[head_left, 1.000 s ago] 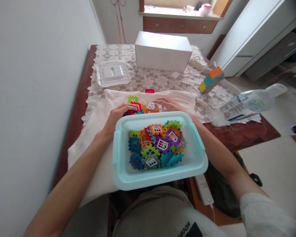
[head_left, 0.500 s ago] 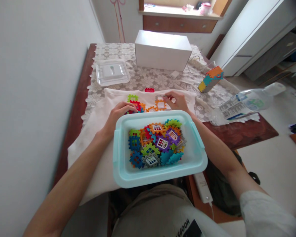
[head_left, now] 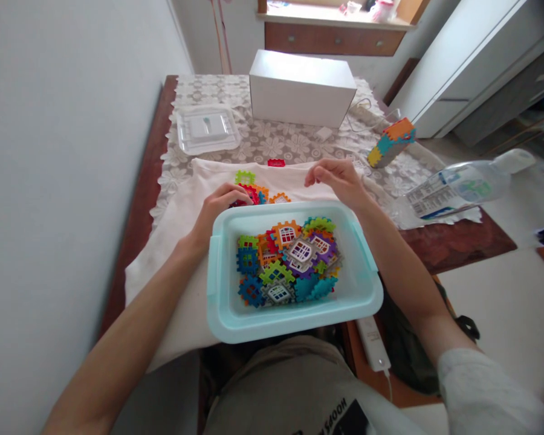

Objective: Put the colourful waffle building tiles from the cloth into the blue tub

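A light-blue plastic bin (head_left: 226,326) stands close to my body, holding several toothed plastic building tiles in many colours. A grey window tile (head_left: 300,251) lies on top of the purple ones in it. Behind the bin's far left rim, my left hand (head_left: 224,202) has its fingers bent over a red tile (head_left: 250,192), partly hidden by them. Next to it lie a green tile (head_left: 245,177) and orange tiles (head_left: 280,198) on the cloth. My right hand (head_left: 338,180) is over the white cloth behind the bin, its fingers curled together with nothing visible in them.
Past the white cloth (head_left: 163,272) lie a red tile (head_left: 276,162), a clear plastic lid (head_left: 208,130) and a white box (head_left: 301,90). At right are a built tile block (head_left: 392,143) and a tilted plastic bottle (head_left: 462,184). A wall (head_left: 72,151) runs along the left.
The grey window tile and the orange frame tile by my right hand have left the cloth. A grey window tile now tops the bin's pile. My right hand has moved right; my left stays.
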The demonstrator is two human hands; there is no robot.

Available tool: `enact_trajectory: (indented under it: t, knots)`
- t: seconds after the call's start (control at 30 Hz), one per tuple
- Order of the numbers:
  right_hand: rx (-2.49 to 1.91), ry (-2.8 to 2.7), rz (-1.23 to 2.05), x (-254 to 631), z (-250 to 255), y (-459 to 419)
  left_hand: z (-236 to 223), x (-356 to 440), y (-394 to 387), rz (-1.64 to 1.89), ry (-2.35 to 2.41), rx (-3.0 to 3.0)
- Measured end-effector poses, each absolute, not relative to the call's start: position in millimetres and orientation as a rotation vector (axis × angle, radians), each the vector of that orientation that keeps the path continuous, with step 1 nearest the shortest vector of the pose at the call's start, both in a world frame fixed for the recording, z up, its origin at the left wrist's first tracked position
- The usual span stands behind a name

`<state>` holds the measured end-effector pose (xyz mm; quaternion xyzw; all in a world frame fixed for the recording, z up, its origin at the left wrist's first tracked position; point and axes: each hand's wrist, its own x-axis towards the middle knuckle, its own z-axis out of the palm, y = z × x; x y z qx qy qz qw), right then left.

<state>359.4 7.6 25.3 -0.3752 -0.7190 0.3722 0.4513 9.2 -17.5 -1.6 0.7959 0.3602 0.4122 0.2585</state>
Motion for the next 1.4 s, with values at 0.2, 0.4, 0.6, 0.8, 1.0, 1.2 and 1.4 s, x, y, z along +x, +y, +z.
enact_trajectory:
  t: [0.2,0.4,0.6,0.8,1.0,1.2,1.4]
  knots:
    - [-1.384,-2.304,0.605,383.1,-7.4,26.4,-6.3,8.1,-13.8,1.156,0.980,2.127]
    - [-1.289,-2.409,0.668,386.4,-5.0,17.5,-7.1,8.3,-13.2,1.172,0.978,2.108]
    - [-1.226,-2.357,0.713,366.9,4.8,7.6,-7.2,6.5,-14.4,1.177,0.964,2.119]
    - [-1.072,-2.550,0.754,352.1,-1.2,3.3,-2.9,12.0,-17.4,1.312,1.051,2.066]
    - [-0.964,-2.498,0.802,343.9,-8.2,5.2,6.6,15.0,-15.8,1.577,1.099,1.865]
    - [-0.942,-2.481,0.825,343.1,-9.6,0.9,11.3,-4.5,0.3,1.682,0.688,1.244]
    - [-0.888,-2.390,0.852,346.5,-29.9,17.5,42.0,8.3,-30.6,1.620,0.596,1.287]
